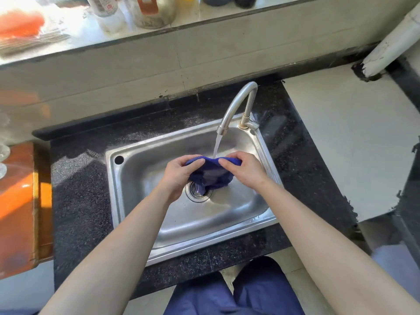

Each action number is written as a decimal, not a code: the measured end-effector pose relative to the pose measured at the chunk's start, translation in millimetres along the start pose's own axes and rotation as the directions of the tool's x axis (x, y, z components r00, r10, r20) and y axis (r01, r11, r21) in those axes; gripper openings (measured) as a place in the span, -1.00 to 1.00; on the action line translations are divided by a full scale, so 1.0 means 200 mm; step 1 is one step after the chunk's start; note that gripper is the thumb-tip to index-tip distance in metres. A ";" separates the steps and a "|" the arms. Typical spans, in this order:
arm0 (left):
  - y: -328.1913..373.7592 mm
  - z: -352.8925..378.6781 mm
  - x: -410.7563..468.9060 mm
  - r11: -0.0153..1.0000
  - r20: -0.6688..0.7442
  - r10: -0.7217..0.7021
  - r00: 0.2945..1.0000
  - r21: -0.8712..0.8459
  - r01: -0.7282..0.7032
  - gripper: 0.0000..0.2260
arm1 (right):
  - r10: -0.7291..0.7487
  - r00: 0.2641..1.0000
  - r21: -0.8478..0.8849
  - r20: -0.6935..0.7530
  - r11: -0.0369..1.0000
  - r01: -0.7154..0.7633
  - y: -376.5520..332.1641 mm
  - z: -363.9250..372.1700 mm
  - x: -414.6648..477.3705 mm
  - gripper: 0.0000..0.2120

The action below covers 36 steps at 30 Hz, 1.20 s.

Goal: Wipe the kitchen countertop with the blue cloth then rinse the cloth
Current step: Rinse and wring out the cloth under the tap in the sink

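Note:
The blue cloth (pixel 212 175) hangs bunched over the steel sink (pixel 229 221), right above the drain (pixel 197 191). My left hand (pixel 179 176) grips its left side and my right hand (pixel 244 170) pinches its right top edge. Water runs from the curved steel faucet (pixel 237 105) and lands on the cloth's top edge between my hands. Around the sink lies the dark speckled countertop (pixel 79 196).
An orange box-like object (pixel 20 208) stands at the left edge of the counter. A pale board or tile (pixel 354 142) covers the counter to the right. A white pipe (pixel 395 39) rises at the back right. Bottles and jars (pixel 141 10) stand on the window ledge behind.

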<state>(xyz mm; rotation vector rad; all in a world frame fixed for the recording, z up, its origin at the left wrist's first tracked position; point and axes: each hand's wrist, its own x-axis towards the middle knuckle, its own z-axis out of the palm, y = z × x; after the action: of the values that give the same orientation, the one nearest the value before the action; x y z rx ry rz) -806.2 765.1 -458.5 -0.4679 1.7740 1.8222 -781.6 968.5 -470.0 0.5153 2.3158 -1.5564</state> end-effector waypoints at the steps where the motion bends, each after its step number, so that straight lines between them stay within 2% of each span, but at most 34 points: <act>1: 0.01 -0.01 0.00 1.000 -0.021 0.013 1.000 -0.017 -0.013 -0.82 | -0.037 0.999 -0.079 0.020 0.996 0.039 -0.01 0.00 0.00 -0.78; 4: 0.03 -0.02 0.01 0.994 -0.104 0.019 0.994 -0.103 -0.030 -0.82 | -0.047 0.991 -0.180 0.123 0.981 0.069 -0.05 -0.03 0.00 -0.66; 6: 0.05 -0.02 0.02 0.985 -0.122 0.017 0.992 -0.167 -0.037 -0.77 | -0.032 0.988 -0.221 0.149 0.973 0.065 -0.07 -0.02 0.01 -0.74; 8: 0.07 -0.02 0.02 0.979 -0.114 0.037 0.993 -0.195 -0.058 -0.72 | -0.046 0.994 -0.170 0.094 0.984 0.061 -0.09 -0.01 0.04 -0.85; 10: 0.10 -0.01 0.02 0.966 -0.108 0.059 0.992 -0.244 -0.084 -0.68 | -0.033 0.999 0.090 0.043 0.996 0.029 -0.13 0.01 0.05 -0.81; 11: 0.12 -0.01 0.03 0.955 -0.113 0.055 0.992 -0.284 -0.085 -0.66 | -0.006 0.999 0.270 0.040 0.963 -0.005 -0.14 0.02 0.06 -0.77; 13: 0.13 -0.01 0.03 0.953 -0.162 0.042 0.986 -0.290 -0.088 -0.67 | 0.057 0.995 0.563 0.084 0.821 -0.095 -0.14 0.02 0.07 -0.77; 14: 0.12 -0.01 0.04 0.977 -0.205 0.042 0.978 -0.197 -0.083 -0.72 | 0.075 0.992 0.609 0.103 0.783 -0.122 -0.13 0.02 0.07 -0.79; 15: 0.10 -0.01 0.05 0.997 -0.249 0.058 0.967 -0.032 -0.068 -0.80 | 0.097 0.989 0.554 0.111 0.821 -0.143 -0.10 0.01 0.07 -0.82; 16: 0.07 -0.02 0.07 0.987 -0.277 0.081 0.957 0.155 -0.039 -0.92 | 0.103 0.989 0.369 0.104 0.920 -0.135 -0.08 0.00 0.08 -0.86; 17: 0.04 -0.02 0.07 0.954 -0.291 0.097 0.952 0.301 -0.005 -0.96 | 0.085 0.991 0.095 0.103 0.991 -0.095 -0.05 -0.01 0.08 -0.88; 18: 0.01 -0.03 0.07 0.924 -0.299 0.097 0.949 0.381 0.026 -0.90 | 0.074 0.990 -0.129 0.123 0.990 -0.058 -0.02 -0.01 0.08 -0.88; 19: -0.01 -0.03 0.08 0.917 -0.302 0.078 0.950 0.396 0.051 -0.88 | 0.086 0.989 -0.207 0.123 0.977 -0.059 -0.01 -0.02 0.09 -0.86; 20: -0.02 -0.03 0.07 0.929 -0.306 0.048 0.951 0.363 0.070 -0.88 | 0.111 0.988 -0.153 0.112 0.984 -0.093 -0.02 -0.03 0.09 -0.81; 22: -0.02 -0.03 0.06 0.974 -0.299 -0.021 0.954 0.209 0.087 -0.89 | 0.165 0.981 0.166 0.100 0.969 -0.180 -0.08 -0.06 0.08 -0.76; 24: 0.02 -0.01 0.04 0.995 -0.258 -0.077 0.963 0.037 0.090 -0.89 | 0.174 0.967 0.460 0.187 0.854 -0.242 -0.13 -0.07 0.08 -0.77; 26: 0.07 0.01 0.02 0.994 -0.214 -0.090 0.973 -0.081 0.074 -0.90 | 0.146 0.964 0.525 0.222 0.815 -0.244 -0.15 -0.05 0.08 -0.78; 28: 0.13 0.03 0.01 0.992 -0.178 -0.072 0.981 -0.115 0.052 -0.86 | 0.112 0.975 0.443 0.191 0.877 -0.187 -0.14 -0.02 0.08 -0.74; 30: 0.18 0.05 -0.01 0.995 -0.155 -0.047 0.987 -0.092 0.033 -0.81 | 0.064 0.981 0.271 0.182 0.956 -0.113 -0.14 -0.02 0.06 -0.65; 34: 0.25 0.08 -0.04 0.997 -0.087 -0.009 0.996 -0.072 0.002 -0.74 | -0.011 0.953 -0.013 0.303 1.000 0.016 -0.12 0.02 0.03 -0.39; 36: 0.26 0.08 -0.05 0.999 -0.057 0.009 0.998 -0.048 -0.012 -0.74 | -0.036 0.958 -0.109 0.285 0.992 0.069 -0.11 0.07 0.03 -0.48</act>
<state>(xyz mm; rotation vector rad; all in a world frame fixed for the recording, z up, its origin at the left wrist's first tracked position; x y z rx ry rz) -827.7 781.4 -409.6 -0.5351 1.7768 1.8800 -796.8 947.9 -459.1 0.1883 2.1984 -1.4011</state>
